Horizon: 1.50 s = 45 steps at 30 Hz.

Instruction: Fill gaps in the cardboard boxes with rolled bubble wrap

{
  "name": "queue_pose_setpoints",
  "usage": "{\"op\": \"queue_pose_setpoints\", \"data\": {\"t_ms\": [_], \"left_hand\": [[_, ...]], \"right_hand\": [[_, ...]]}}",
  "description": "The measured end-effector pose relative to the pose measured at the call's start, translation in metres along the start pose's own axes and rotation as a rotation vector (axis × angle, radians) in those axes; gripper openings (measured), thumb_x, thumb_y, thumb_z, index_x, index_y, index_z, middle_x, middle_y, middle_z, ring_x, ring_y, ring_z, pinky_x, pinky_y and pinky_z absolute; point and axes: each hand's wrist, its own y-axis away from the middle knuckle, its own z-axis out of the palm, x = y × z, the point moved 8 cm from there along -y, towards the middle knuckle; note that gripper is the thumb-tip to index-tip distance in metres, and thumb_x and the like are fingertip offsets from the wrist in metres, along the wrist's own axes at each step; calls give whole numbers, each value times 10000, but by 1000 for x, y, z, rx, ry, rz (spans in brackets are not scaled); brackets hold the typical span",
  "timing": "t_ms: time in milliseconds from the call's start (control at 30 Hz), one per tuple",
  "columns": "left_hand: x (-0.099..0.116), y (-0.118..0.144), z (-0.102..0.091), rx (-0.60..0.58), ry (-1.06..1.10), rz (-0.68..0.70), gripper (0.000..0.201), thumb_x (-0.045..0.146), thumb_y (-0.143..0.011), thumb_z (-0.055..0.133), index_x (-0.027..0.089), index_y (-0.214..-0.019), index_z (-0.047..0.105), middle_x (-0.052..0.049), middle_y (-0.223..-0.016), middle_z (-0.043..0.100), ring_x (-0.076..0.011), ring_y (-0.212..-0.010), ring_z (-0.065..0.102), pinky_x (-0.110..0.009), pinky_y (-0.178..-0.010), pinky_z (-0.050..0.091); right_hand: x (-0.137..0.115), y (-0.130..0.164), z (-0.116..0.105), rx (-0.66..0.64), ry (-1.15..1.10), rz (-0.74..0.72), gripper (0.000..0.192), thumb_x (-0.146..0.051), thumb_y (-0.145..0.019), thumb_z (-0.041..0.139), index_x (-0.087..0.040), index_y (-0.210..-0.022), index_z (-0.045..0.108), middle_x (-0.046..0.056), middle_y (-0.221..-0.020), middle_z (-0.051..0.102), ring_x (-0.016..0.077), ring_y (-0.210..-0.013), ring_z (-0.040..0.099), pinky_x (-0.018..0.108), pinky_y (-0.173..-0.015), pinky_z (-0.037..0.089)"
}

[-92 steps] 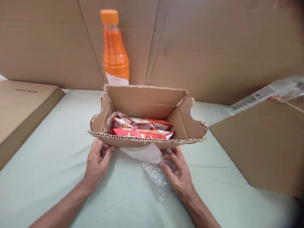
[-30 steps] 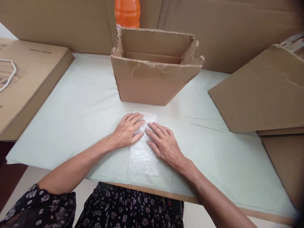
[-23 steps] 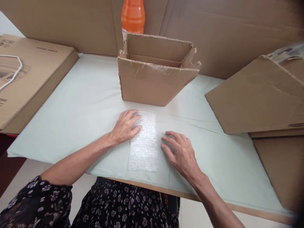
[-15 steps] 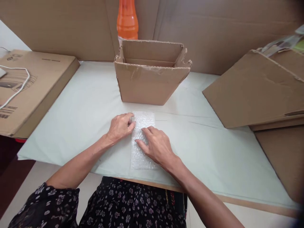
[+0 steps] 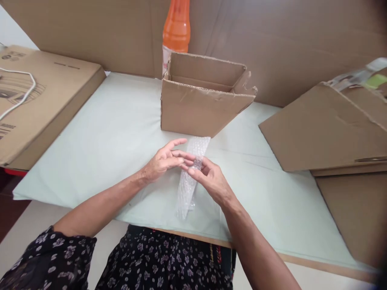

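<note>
No text is legible; print on the flat carton (image 5: 45, 86) and bottle (image 5: 176, 28) label is too blurred to read.

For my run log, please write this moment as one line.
left hand: touches clear bubble-wrap strip | right hand: pinches strip, lifted | open brown cardboard box: behind

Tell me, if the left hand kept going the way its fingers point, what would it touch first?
The left hand points right and slightly away. Its fingers would first meet the bubble wrap held between both hands; the box sits further back, though depth is hard to judge.
</note>
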Motion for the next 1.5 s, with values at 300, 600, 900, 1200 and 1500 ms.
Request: {"op": "queue_pose_setpoints", "data": {"t_ms": [300, 600, 900, 1200, 1500], "left_hand": [[43, 5, -48, 344, -83, 308, 285, 292, -791, 719, 168, -1048, 712, -36, -894, 760, -161, -783, 704, -278, -707, 528], [39, 4, -62, 546, -632, 357, 314, 241, -802, 616, 161, -1098, 680, -83, -1059, 730, -207, -983, 685, -351, -870, 544], [2, 1, 15, -48, -1434, 601, 450, 68, -870, 498, 143, -1299, 613, -146, -1364, 638, -298, -1358, 516, -494, -1113, 413], [-11, -5, 10, -155, -1549, 512, 337, 88, -913, 482, 135, -1194, 663, -144, -1292, 673, -287, -1283, 569, -485, -1079, 421], [-7, -5, 11, -165, -1536, 517, 334, 87, -905, 484, 122, -1186, 660, -144, -1276, 676, -292, -1246, 580, -482, -1059, 438]], "right_hand": [[-39, 21, -20, -67, -437, 98, 368, -497, -755, 792, -243, -1009, 714, 27, -838, 713, 177, -714, 658, 305, -634, 537], [17, -7, -61, 392, 439, -87, 503, -417, -834, 667, -174, -1271, 610, 127, -1164, 700, 236, -876, 655, 414, -772, 546], [-3, 2, -24, 136, 1060, -496, 426, -322, -968, 539, -176, -1366, 577, 167, -1511, 511, 323, -1357, 504, 486, -1030, 476], [16, 105, 48, -316, 1069, -595, 632, -501, -981, 522, -145, -1500, 470, 159, -1592, 415, 348, -1476, 373, 541, -1142, 362], [-5, 125, -16, -4, 1013, -649, 437, 6, -910, 506, -176, -1293, 610, 142, -1321, 677, 241, -1197, 616, 394, -879, 471]]}}
